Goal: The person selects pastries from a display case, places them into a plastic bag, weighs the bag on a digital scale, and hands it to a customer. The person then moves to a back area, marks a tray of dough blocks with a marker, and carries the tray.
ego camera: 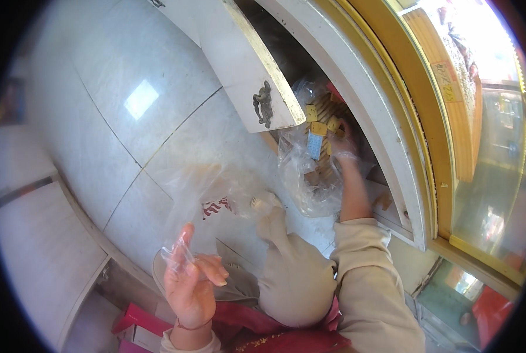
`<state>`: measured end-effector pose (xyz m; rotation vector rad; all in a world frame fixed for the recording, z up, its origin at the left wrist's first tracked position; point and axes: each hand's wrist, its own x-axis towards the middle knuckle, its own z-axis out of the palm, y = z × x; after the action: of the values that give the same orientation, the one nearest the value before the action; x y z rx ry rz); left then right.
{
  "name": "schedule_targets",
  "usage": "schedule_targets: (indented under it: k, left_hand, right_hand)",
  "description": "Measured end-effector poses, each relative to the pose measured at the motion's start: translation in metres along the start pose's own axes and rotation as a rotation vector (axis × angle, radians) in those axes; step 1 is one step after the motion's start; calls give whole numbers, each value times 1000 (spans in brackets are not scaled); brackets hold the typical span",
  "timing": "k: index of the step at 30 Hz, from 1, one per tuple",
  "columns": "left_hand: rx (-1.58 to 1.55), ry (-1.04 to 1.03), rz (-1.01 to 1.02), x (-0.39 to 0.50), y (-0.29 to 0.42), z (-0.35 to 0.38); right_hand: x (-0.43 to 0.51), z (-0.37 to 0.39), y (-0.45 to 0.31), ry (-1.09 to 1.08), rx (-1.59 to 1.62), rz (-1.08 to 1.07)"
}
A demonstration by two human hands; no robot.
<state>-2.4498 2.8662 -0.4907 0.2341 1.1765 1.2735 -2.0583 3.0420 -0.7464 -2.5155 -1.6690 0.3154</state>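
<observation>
My left hand (191,269) is raised at the lower middle, with a thin clear plastic bag (188,185) caught on its fingers. The bag spreads above the floor and bears red writing. My right hand (344,143) reaches into an open low cabinet, its fingers bent at several small yellow blocks (318,128). Blur and overlap hide whether it grips one. The blocks lie on a ribbed tan surface (324,167) inside a larger clear plastic bag (296,176). Among them is a light blue printed piece (314,145).
A white cabinet door (245,66) with a dark metal handle (263,103) stands open beside the bag. Above runs a gold-framed glass showcase (487,194) holding a wooden tray (448,88). White tiled floor (113,145) extends left. Pink boxes (148,324) lie low at left.
</observation>
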Motion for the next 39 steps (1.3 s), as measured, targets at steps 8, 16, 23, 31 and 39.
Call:
schedule_targets:
  k: [8,16,23,31,39]
  left_hand:
    - [-7,-42,-68,-1,-5,4]
    - [-14,-65,-92,-2,-8,3]
    - [-42,-42,-80,-5,-5,2]
    - [21,36,-43,-12,2,9]
    - [33,45,30,-13,7,10]
  right_hand:
    - [-13,-22,-99,4,36,-140]
    - [-16,-35,-144,-270,-189,-67]
    - [-20,-9,-132,-157,-38,-147]
    - [-4,-1,-122,-240,-105,-317]
    - [-11,-16,-138,-433,150,-133]
